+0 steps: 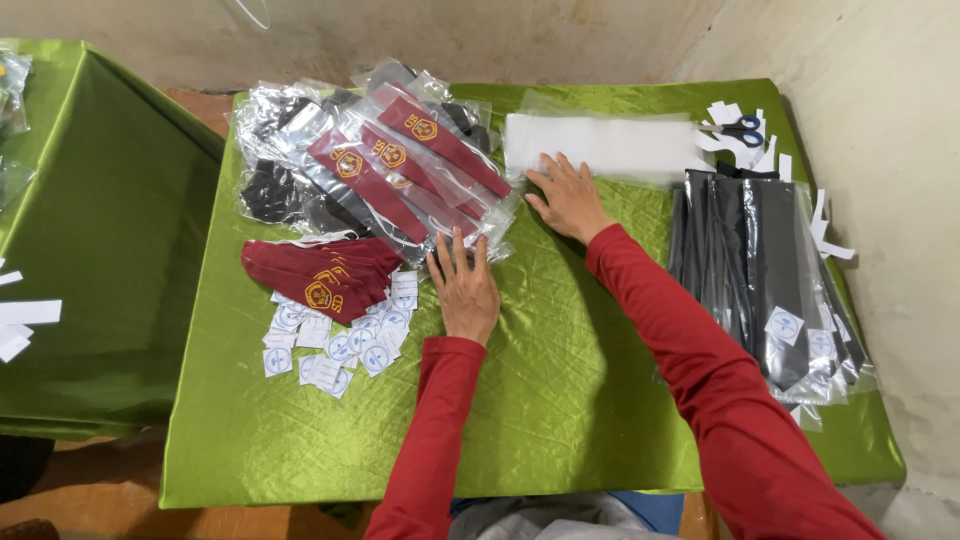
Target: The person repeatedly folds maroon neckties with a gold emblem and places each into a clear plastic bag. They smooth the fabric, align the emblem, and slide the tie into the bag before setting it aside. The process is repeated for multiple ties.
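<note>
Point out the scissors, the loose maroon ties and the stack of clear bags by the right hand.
scissors (743, 130): head view, on the blue handles.
loose maroon ties (320, 272): head view, middle of the pile.
stack of clear bags (610, 145): head view, middle of the top bag.

Your sleeves run off the bottom edge, elbows and body unseen. Dark items in the clear bags (275, 190) behind the maroon ties: kind cannot be told. Prints on the small white tags (335, 345) too small to make out. Second green tabletop (110, 230) cut by the left edge. Scissors (742, 130) partly buried among paper strips.
</note>
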